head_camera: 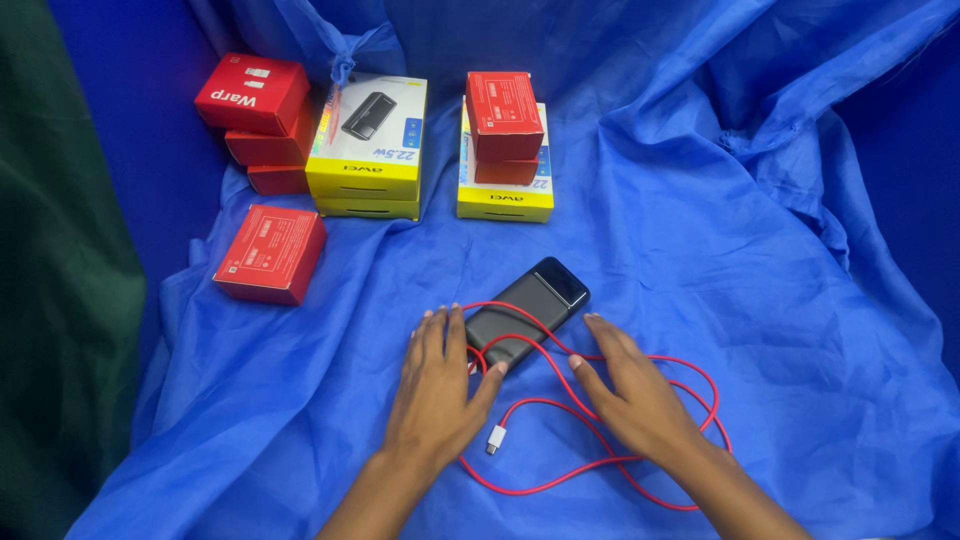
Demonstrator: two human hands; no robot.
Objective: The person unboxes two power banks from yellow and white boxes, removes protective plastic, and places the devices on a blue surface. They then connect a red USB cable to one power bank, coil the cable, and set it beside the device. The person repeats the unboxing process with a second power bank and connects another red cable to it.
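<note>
Head view: left hand [437, 385] and right hand [630, 395], both open-palmed, rest flat on red cable [560, 400] beside black power bank [527, 312], frame centre.

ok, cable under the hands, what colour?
Red cable, with a white plug at its free end. Head view shows it best.
</note>
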